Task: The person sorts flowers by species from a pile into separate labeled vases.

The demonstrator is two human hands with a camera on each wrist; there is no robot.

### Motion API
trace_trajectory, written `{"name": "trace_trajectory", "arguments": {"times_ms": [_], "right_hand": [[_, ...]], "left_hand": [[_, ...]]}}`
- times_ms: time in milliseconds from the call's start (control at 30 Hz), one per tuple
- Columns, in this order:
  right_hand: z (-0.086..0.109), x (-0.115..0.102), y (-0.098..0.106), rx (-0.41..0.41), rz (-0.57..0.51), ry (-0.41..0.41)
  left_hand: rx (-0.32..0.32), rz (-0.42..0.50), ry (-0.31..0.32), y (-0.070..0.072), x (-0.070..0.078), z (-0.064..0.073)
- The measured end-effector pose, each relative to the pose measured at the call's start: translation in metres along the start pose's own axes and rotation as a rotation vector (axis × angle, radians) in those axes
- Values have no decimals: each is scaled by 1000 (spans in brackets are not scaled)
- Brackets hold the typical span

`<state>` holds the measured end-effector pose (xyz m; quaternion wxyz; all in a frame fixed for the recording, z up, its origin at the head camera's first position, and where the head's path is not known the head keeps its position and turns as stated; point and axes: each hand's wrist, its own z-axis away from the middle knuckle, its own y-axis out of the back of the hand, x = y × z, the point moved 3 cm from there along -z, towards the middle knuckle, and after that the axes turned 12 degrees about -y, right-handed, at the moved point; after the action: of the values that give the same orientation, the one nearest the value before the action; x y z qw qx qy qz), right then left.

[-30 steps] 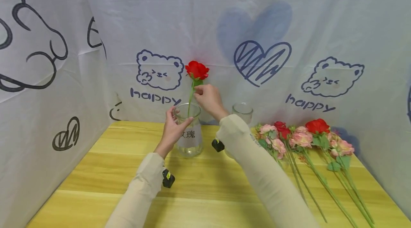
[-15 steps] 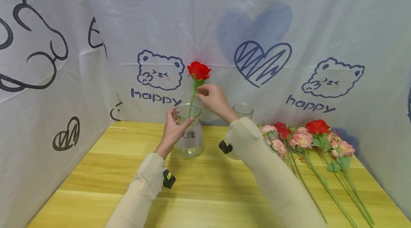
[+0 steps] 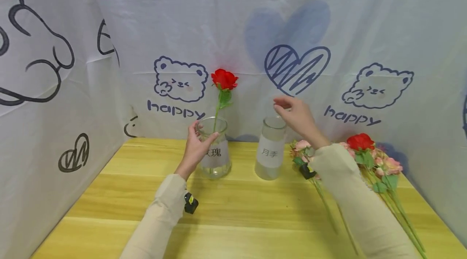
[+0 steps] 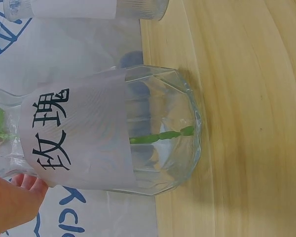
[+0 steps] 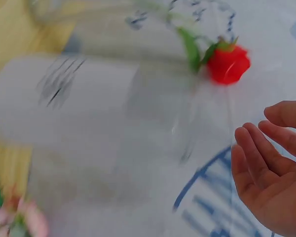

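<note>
A red rose (image 3: pixel 224 79) stands in a clear glass vase (image 3: pixel 216 172) with a white paper label. In the left wrist view its green stem (image 4: pixel 160 137) reaches down to the vase's bottom. My left hand (image 3: pixel 196 145) grips the vase around its neck, thumb across the front. Above and right of a second labelled glass vase (image 3: pixel 269 172) is my right hand (image 3: pixel 298 116), fingers loosely bent and holding nothing. The right wrist view, partly blurred, shows that hand (image 5: pixel 274 163) apart from the rose (image 5: pixel 229 63).
Pink flowers (image 3: pixel 388 166) and another red rose (image 3: pixel 360 142) lie on the wooden table (image 3: pixel 248 214) at the right, stems towards the front. The right sleeve covers part of them. A printed cloth (image 3: pixel 233 16) hangs behind the table.
My right hand has let go of the rose and moved right, past the second vase, which now shows in full. The rose stays upright in the vase; my left hand has not moved.
</note>
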<state>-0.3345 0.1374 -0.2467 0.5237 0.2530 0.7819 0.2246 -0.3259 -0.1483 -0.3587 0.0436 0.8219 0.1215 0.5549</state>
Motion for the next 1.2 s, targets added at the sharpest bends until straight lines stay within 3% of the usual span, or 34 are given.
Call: {"name": "trace_trajectory", "arguments": {"times_ms": [367,667,833,933,1067,1200], "right_hand": [[41,74,33,-68,63,-168],[60,110,41,-10,120,-175],[73,131,41,-25,108,-243],[80,144,36,-36,101,-250],[93,159,33,-26,95,-202],[106,175,33,-20,92,-238]], "left_hand": [[3,22,-2,-2,-3,-1],[9,28,7,-4,-1,0],[9,23,6,-3,0,1],[20,23,5,-2,-2,1],[27,27,3,-1,-3,2],[26,24,0,-1,-2,2]]}}
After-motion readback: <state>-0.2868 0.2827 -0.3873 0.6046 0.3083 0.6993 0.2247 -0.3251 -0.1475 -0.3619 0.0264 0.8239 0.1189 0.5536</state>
